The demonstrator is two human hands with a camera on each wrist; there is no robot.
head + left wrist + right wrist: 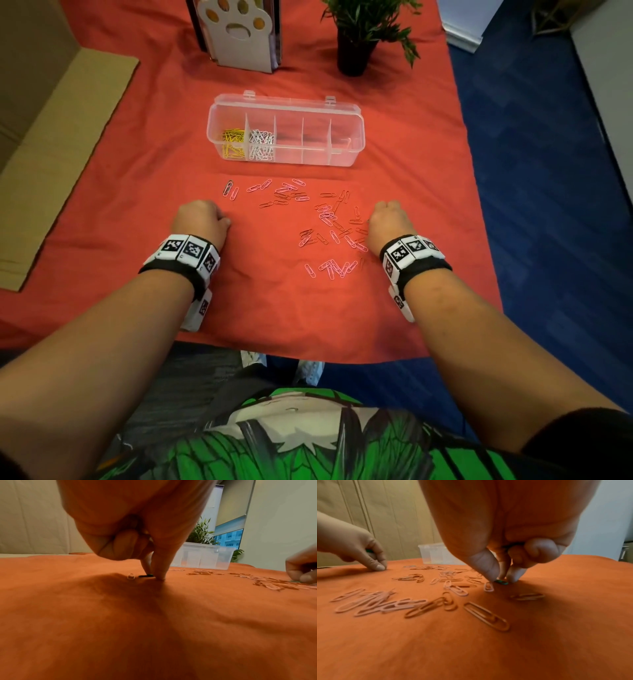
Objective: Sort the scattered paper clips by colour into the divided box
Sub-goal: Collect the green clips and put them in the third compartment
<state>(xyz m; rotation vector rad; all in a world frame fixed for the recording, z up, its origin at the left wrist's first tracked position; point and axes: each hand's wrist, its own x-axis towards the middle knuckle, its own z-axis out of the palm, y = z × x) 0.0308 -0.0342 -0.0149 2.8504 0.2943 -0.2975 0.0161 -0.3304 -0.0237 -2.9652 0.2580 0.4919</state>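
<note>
Your work surface and what sits on it

You have a table under an orange-red cloth point(137, 178); on it toward the far side stands the clear divided box point(346, 150), lid open, with a potted plant point(356, 48) and a paw-print stand point(239, 37) beyond it. Nearer to you, the pink paper clips point(329, 219) lie scattered flat on the cloth, a few dark ones among them. A flattened cardboard sheet point(51, 164) lies at the cloth's left edge.

Office-like room — roller blind point(229, 504), blue carpet point(548, 171), potted plant point(359, 34)
</note>
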